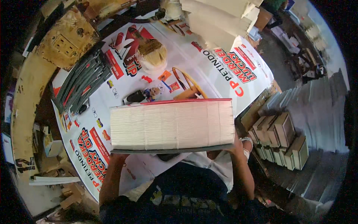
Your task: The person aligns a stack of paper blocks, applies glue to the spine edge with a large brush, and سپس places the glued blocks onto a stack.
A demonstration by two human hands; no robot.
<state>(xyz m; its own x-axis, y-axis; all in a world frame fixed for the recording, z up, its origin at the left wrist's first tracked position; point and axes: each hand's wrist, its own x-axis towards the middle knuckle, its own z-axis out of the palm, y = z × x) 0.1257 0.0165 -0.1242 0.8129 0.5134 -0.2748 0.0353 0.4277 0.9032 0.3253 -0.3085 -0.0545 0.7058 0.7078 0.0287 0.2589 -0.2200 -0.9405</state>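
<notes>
Cream, ridged paper forms the thick block (173, 125) grasped by left hand (118, 156) and right hand (236, 146), white tub (153, 69) and brush (153, 53) beyond it.

The thick, cream-paged block (171, 126), red-topped and dark-bottomed, is held level.

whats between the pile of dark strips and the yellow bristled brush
Only a stretch of the printed sheet lies between the dark strips and the brush, with no separate object there, in the head view.

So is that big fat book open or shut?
Shut. The thick book has its pages packed tightly together, red edge above, dark edge below.
</notes>
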